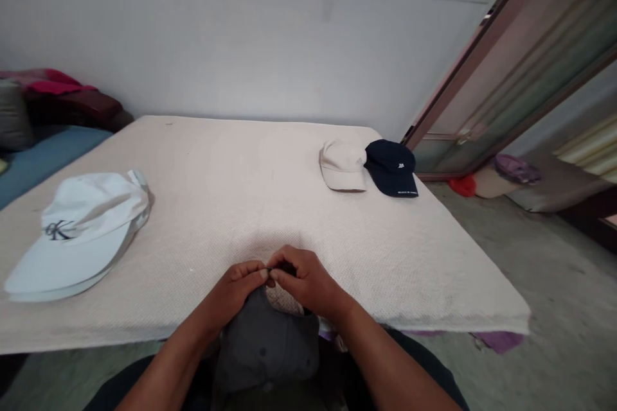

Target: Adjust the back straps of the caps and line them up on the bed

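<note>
Bed surface (250, 192) is left bare across the middle, from the near edge to the wall. Left side is blocked by a stack of white caps (80, 231), near the left edge. Far right is taken by a cream cap (343, 166) and a navy cap (393, 168), set touching side by side. A wide free lane is seen between the stack and those two. Near edge at centre is occupied by a grey cap (265, 347), pinched by both hands.
</note>
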`<state>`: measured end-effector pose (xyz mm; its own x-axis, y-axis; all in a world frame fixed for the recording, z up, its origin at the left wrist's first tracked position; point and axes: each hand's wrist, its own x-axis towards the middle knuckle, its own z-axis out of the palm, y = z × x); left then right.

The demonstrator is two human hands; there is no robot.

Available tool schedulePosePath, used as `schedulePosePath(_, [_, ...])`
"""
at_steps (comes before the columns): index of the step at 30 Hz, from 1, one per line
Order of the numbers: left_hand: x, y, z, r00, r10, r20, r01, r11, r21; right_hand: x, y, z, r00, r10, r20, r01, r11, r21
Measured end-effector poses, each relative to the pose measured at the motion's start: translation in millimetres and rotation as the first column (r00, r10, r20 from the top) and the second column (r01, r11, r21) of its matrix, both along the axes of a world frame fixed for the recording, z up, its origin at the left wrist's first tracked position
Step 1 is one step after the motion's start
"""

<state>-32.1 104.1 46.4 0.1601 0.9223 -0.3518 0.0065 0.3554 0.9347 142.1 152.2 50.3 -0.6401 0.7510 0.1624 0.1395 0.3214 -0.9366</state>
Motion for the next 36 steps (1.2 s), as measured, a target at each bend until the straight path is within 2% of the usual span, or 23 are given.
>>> schedulePosePath(4, [3.6,1.4,-0.3,1.000,0.000,-0.002,0.000,1.000,0.012,-3.8,-1.3,-4.9,0.992,-0.111,0.065,0.100,0.984,0.147])
schedulePosePath(9, [7.3,3.9,0.1,1.000,0.006,0.005,-0.006,1.000,0.009,-4.7,-4.6,-4.1,0.982,-0.187,0.008,0.182,0.964,0.194])
schedulePosePath(11, [8.1,4.1,0.7,1.000,0.018,0.003,-0.018,1.000,0.003,-4.3,-5.8,-2.5,0.971,-0.238,-0.034,0.240,0.956,0.169])
schedulePosePath(13, [8.4,3.6,1.5,1.000,0.028,0.000,-0.028,1.000,-0.008,-3.9,-6.0,-1.9,0.965,-0.252,-0.070,0.256,0.965,0.059])
schedulePosePath(15, [8.3,2.7,2.3,1.000,0.031,0.002,-0.031,0.999,-0.024,-3.4,-4.8,-2.7,0.969,-0.209,-0.130,0.194,0.974,-0.114])
schedulePosePath(17, [7.9,2.0,3.1,1.000,0.029,0.006,-0.029,0.999,-0.039,-2.3,-2.3,-4.3,0.966,-0.148,-0.212,0.086,0.957,-0.279])
schedulePosePath(20, [7.0,1.7,4.0,1.000,0.000,0.031,0.001,0.999,-0.038,0.8,1.8,-6.6,0.954,-0.084,-0.287,-0.044,0.910,-0.413])
schedulePosePath(24, [6.9,0.9,5.4,0.994,-0.077,0.077,0.080,0.996,-0.039,4.9,4.0,-6.6,0.960,0.006,-0.280,-0.139,0.879,-0.456])
schedulePosePath(29, [8.8,-2.4,9.8,0.991,-0.105,0.082,0.113,0.989,-0.094,6.8,4.0,-7.3,0.958,0.084,-0.274,-0.221,0.825,-0.520])
schedulePosePath(32, [8.9,-3.4,11.2,0.992,-0.094,0.080,0.103,0.988,-0.113,6.8,4.4,-10.3,0.943,0.067,-0.325,-0.254,0.778,-0.575])
schedulePosePath(36, [6.1,-3.1,8.9,0.984,-0.075,0.161,0.091,0.992,-0.091,6.9,4.5,-13.0,0.909,0.003,-0.417,-0.287,0.731,-0.619])
